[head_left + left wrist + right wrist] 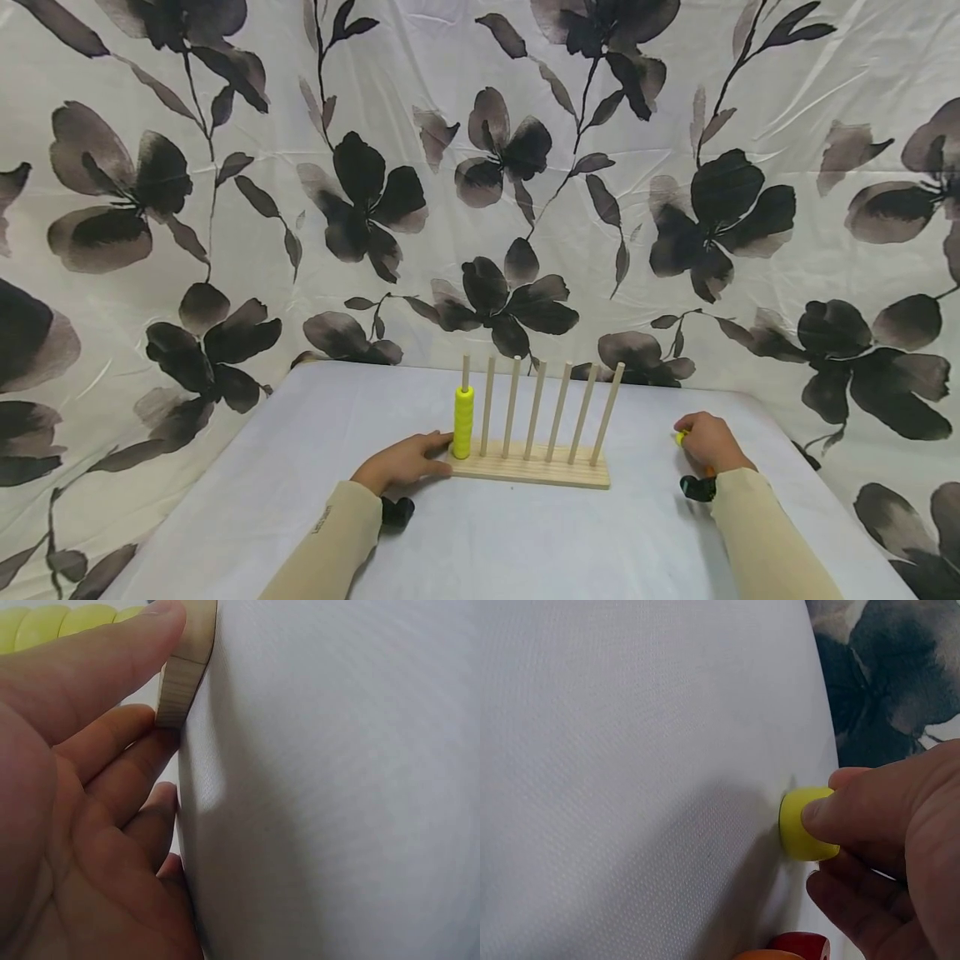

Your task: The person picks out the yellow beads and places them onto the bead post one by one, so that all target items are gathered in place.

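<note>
A wooden peg rack (532, 473) with a row of upright pegs stands mid-table. Yellow beads (464, 423) are stacked on its leftmost peg; the other pegs are bare. My left hand (405, 462) holds the left end of the rack's base, thumb on the near side and fingers on the end, as the left wrist view shows at the base corner (180, 690). Off to the right, my right hand (712, 440) pinches a single yellow bead (804, 825) between thumb and fingers, at the table surface.
In the right wrist view, a red bead (804, 943) and an orange bead (769, 955) lie near the right hand. A white cloth covers the table (570, 542). Behind it hangs a floral curtain (450, 233).
</note>
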Demonstrator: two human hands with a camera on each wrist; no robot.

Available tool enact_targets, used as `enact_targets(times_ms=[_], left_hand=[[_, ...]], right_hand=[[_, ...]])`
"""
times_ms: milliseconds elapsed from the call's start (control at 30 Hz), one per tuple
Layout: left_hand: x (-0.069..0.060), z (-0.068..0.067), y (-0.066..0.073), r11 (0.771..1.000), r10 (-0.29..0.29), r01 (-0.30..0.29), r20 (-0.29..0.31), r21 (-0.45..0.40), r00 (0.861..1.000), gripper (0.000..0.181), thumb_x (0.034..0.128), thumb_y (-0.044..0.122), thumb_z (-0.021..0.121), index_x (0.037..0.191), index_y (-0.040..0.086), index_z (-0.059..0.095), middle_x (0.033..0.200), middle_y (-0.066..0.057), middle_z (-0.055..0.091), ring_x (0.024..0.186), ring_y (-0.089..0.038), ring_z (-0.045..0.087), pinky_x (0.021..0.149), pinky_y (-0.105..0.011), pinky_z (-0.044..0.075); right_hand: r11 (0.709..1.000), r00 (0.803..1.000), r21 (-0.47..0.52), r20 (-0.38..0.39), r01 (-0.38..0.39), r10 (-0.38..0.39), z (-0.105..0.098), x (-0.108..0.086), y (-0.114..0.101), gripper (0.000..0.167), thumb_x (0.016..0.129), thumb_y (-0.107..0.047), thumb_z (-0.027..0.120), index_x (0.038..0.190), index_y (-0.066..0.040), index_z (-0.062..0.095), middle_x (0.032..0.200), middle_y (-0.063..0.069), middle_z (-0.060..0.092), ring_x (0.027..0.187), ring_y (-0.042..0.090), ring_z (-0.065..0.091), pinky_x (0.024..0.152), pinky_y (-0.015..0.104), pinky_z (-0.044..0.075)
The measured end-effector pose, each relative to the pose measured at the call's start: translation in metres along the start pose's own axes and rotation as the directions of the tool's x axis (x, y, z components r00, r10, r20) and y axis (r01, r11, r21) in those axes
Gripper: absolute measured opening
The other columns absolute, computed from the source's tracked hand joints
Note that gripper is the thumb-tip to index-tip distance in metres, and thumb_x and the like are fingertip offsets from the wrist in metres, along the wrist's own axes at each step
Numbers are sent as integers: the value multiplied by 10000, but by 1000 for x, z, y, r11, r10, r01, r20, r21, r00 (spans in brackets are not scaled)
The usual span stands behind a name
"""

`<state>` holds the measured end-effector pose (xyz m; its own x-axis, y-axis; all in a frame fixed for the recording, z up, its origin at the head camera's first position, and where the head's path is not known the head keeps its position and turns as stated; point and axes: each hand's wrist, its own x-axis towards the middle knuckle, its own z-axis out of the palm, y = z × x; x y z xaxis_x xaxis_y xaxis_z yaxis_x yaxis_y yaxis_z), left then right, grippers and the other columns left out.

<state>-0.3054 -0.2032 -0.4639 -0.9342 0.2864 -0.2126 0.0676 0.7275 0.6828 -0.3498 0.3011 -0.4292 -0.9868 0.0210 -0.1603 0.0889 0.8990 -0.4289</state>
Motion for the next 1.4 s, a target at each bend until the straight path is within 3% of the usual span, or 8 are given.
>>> enact_targets(times_ms=[467, 700, 867, 1000, 1400], left_hand=[[-2, 10, -1, 999, -38, 38, -14, 1, 999, 696, 833, 408, 730, 1457, 267, 454, 1578, -133, 311, 1461, -379, 262, 1158, -612, 220], [-2, 10, 1, 999, -38, 38, -24, -6, 999, 690, 839, 396, 728, 1458, 267, 451, 1580, -128, 309, 1465, -369, 257, 1163, -605, 218], [-4, 10, 3, 998, -55, 55, -24, -23, 998, 690, 831, 386, 738, 1452, 270, 460, 1583, -130, 302, 1466, -379, 248, 1160, -616, 209], [-5, 11, 3, 997, -68, 68, -20, -23, 997, 701, 822, 401, 743, 1452, 282, 459, 1581, -128, 306, 1463, -381, 254, 1155, -622, 213], [-4, 9, 1, 999, -47, 47, -22, -2, 999, 704, 835, 406, 732, 1463, 264, 445, 1578, -126, 312, 1463, -364, 265, 1166, -595, 222]], right_hand=[[1000, 999, 0, 20, -25, 25, -4, -12, 1, 358, 901, -56, 557, 1244, 39, 593, 1242, 305, 553, 990, 370, 522, 970, 579, 466], [1000, 1000, -10, 5, 28, -28, -12, -17, -3, 368, 918, -95, 548, 1257, 43, 583, 1231, 296, 566, 969, 347, 534, 942, 563, 485], [998, 998, 17, -4, 58, -58, -18, -20, -6, 373, 930, -141, 579, 1263, 26, 586, 1211, 271, 576, 921, 313, 538, 826, 461, 536], [996, 996, 32, -23, 81, -81, -20, -23, -10, 381, 932, -180, 599, 1259, 13, 589, 1214, 265, 574, 962, 335, 558, 821, 481, 539], [973, 967, -5, -113, 230, -229, -37, -35, -36, 331, 939, -171, 576, 1219, 2, 615, 1228, 271, 583, 1059, 410, 586, 801, 487, 552]])
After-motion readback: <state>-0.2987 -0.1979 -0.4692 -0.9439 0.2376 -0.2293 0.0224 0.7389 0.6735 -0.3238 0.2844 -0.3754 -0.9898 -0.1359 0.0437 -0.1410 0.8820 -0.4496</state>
